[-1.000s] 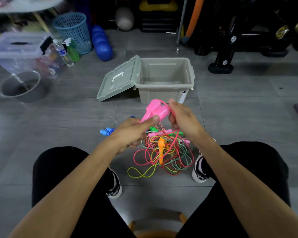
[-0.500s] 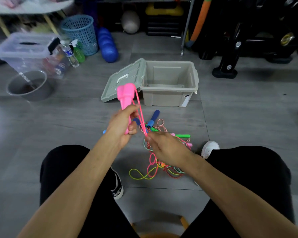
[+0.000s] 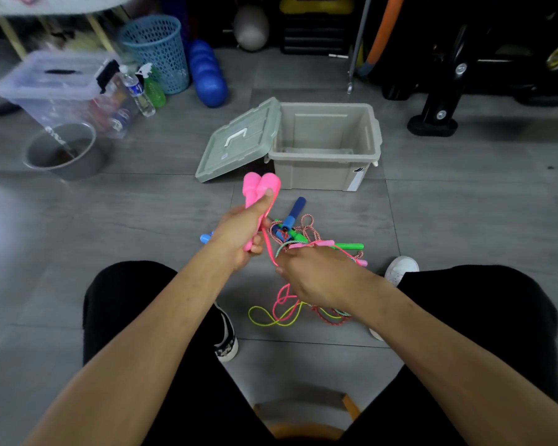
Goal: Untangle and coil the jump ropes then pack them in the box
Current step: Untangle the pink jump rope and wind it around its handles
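Since half a second ago the left hand [image 3: 239, 233] has barely shifted, still gripping both pink handles [image 3: 261, 191] upright together, while the right hand [image 3: 316, 278] stays low, pinching the pink cord [image 3: 269, 249] drawn taut just below them. The tangled ropes [image 3: 303, 284] lie heaped on the floor between the feet, in front of the open, empty grey box [image 3: 326, 146].
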`<state>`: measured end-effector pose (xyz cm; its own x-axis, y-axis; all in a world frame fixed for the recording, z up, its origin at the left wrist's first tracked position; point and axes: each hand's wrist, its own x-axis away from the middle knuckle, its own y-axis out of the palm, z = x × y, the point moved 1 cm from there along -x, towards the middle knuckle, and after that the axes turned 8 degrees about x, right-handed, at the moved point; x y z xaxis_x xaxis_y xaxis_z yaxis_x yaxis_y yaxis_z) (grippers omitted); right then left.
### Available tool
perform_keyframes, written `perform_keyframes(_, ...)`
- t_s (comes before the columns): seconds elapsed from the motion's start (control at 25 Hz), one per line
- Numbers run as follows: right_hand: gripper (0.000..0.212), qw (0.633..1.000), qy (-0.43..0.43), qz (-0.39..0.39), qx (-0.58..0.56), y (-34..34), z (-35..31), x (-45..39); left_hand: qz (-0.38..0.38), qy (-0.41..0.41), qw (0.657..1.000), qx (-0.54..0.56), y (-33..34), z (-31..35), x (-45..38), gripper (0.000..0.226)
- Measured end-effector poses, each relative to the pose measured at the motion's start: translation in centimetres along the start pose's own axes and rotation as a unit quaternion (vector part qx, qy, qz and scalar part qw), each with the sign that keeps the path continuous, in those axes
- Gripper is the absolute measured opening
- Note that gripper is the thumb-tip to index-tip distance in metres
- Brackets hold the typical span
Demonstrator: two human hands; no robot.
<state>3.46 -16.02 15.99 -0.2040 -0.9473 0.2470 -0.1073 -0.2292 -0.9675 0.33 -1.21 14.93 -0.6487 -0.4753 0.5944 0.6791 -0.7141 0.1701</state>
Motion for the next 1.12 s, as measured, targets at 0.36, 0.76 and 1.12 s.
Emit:
perform_keyframes(0.36,0.016,0.953,0.064,0.221,-0.195,-1.5,6.6,2.3,-0.084,0.120,0.904,-0.401,2.8,-1.9,2.1,0.069)
perform_keyframes(0.76,0.021,0.951,0.097,0.153,-0.250,-3.3,8.2,2.1,-0.232,0.157,0.806,-0.522,2.4,-1.8,1.9,0.058)
perform_keyframes(1.12,0.016,0.925,0.059,0.027,-0.375,-3.6,11.2,-1.2,-0.274,0.275,0.741,-0.548,0.9,-1.2,2.8,0.019)
